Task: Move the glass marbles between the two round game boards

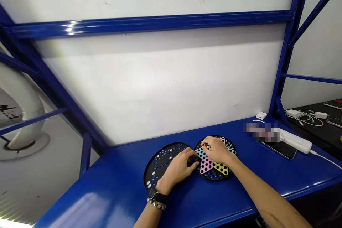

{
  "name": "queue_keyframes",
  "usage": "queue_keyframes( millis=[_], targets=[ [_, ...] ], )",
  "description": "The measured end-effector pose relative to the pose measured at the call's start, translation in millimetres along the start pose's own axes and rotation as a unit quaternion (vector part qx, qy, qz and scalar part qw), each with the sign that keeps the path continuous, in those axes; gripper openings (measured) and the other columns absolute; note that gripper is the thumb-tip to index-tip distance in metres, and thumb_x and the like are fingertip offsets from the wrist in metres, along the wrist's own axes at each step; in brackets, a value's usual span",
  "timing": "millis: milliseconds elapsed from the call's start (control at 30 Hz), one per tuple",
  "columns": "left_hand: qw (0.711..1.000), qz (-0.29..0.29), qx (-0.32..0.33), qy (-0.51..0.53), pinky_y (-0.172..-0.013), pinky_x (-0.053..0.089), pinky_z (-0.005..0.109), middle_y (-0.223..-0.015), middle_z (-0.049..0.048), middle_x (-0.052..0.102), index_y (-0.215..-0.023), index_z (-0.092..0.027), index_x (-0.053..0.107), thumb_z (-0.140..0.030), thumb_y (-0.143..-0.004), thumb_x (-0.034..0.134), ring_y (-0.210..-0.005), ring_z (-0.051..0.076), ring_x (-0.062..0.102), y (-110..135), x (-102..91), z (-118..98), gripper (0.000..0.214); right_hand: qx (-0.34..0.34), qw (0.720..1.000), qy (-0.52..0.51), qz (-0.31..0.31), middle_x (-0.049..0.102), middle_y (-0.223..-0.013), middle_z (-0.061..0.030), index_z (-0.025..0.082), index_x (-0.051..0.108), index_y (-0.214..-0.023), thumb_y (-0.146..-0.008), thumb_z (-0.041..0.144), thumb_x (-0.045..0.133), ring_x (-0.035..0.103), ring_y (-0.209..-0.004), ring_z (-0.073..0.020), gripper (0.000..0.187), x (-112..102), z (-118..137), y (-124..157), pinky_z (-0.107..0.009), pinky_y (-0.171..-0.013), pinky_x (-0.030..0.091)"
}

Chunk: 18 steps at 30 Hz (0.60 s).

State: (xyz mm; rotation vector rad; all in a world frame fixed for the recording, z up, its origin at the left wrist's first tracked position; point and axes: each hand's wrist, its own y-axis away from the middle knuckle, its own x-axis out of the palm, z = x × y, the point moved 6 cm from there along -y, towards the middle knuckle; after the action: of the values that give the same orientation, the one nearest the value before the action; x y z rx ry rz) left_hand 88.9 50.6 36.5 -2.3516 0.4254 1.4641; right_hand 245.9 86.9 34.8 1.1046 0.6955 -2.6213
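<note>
A round Chinese checkers board [206,165] lies on the blue table, its star printed in pink, yellow and light blue with black holes. Small marbles sit in the black sections around its rim. My right hand [216,148] is over the far side of this board, thumb and fingers pinched together. What they hold, if anything, is too small to make out. At the board's left edge rests my left hand [180,165], with its thumb and fingers apart and no object visible between them. Beneath and beside that hand is a round black tray [162,156] with blue-edged holes and several white discs.
To the right lie a dark phone [280,149], a white power strip [296,140] and a small white charger [261,115]. A blue metal frame [155,24] stands before the white wall. Cables [307,117] lie on a black table at far right.
</note>
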Motion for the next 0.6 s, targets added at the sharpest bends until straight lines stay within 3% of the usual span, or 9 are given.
queue_keyframes(
  millis=[200,333,500,600],
  targets=[
    [0.992,0.041,-0.072,-0.091,-0.074,0.044,0.029,-0.097,0.0017,0.075,-0.090,-0.026,0.073,-0.030,-0.083,0.063,-0.091,0.022,0.068,-11,5.1,-7,0.013,-0.002,1.000,0.010,-0.006,0.069,-0.093,-0.0019,0.023,0.068,-0.088,-0.092,0.021,0.052,0.062,-0.087,-0.0175,0.017,-3,4,2,-0.032,-0.081,0.040],
    [0.993,0.053,-0.073,-0.075,-0.074,0.043,0.029,-0.094,0.0011,0.077,-0.088,-0.027,0.076,-0.031,-0.082,0.063,-0.090,0.023,0.069,-14,-1.9,-9,0.015,0.007,1.000,0.017,-0.007,0.069,-0.091,-0.0017,0.023,0.068,-0.087,-0.094,0.023,0.051,0.061,-0.084,-0.0171,0.019,-8,5,2,-0.034,-0.082,0.038],
    [0.990,-0.037,-0.138,-0.005,-0.066,0.042,0.027,-0.085,0.0027,0.075,-0.089,-0.022,0.073,-0.047,-0.085,0.056,-0.078,0.020,0.066,0,-35.8,33,0.030,0.012,1.000,0.015,-0.013,0.068,-0.091,-0.0005,0.024,0.067,-0.086,-0.094,0.025,0.050,0.060,-0.079,-0.0158,0.019,-8,5,2,-0.036,-0.085,0.037],
    [0.987,0.030,-0.156,0.025,-0.061,0.041,0.026,-0.074,0.0014,0.072,-0.083,-0.021,0.071,-0.051,-0.080,0.060,-0.070,0.019,0.064,8,-31.1,57,0.032,0.015,1.000,0.020,-0.017,0.068,-0.088,-0.0006,0.023,0.067,-0.083,-0.094,0.024,0.050,0.059,-0.078,-0.0158,0.019,-9,3,2,-0.035,-0.084,0.037]
  ],
)
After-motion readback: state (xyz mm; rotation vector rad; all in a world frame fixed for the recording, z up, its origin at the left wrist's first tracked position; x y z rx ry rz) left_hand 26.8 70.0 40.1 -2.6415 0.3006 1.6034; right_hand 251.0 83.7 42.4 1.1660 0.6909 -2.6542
